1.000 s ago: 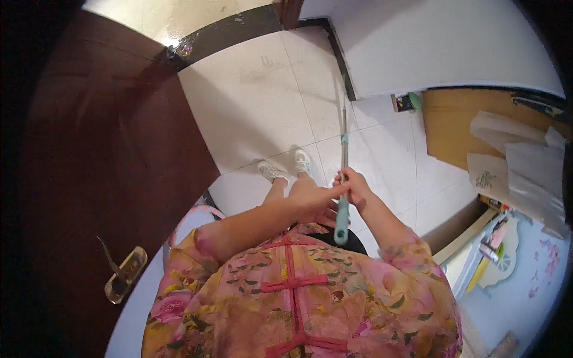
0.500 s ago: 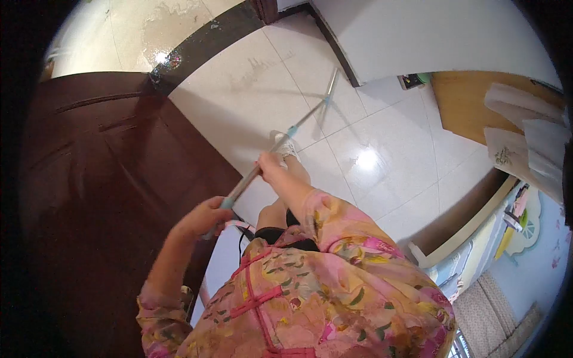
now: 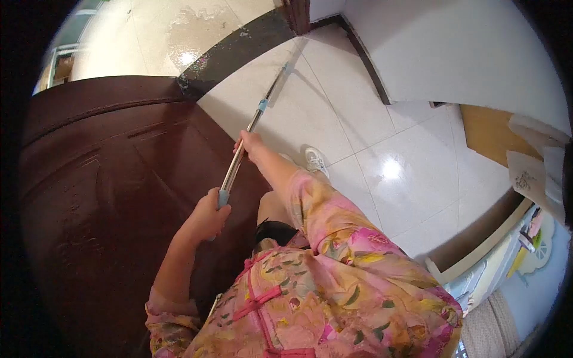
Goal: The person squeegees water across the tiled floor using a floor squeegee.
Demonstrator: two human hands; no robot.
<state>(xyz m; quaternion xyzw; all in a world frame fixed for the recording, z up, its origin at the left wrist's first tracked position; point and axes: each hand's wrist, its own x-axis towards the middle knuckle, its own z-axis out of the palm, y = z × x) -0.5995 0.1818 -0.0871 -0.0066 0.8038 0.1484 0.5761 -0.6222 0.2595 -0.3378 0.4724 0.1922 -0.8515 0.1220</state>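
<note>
A long metal pole with light-blue collars, which looks like a floor squeegee, slants up and away from me over the pale tiles. Around its blue near end, my left hand is closed. Farther up the shaft my right hand is wrapped round the bare metal. The far end is thin and blurred and lies near the dark doorway threshold; I cannot make out its head clearly.
A dark red-brown door stands close on the left. Wet tiles shine beyond the threshold. A white wall stands at upper right, with a wooden panel below it. My white shoe is on the floor.
The squeegee's far end has swung left and away towards the threshold, and my right hand has moved left and up with it. The view has shifted, showing more of the door.
</note>
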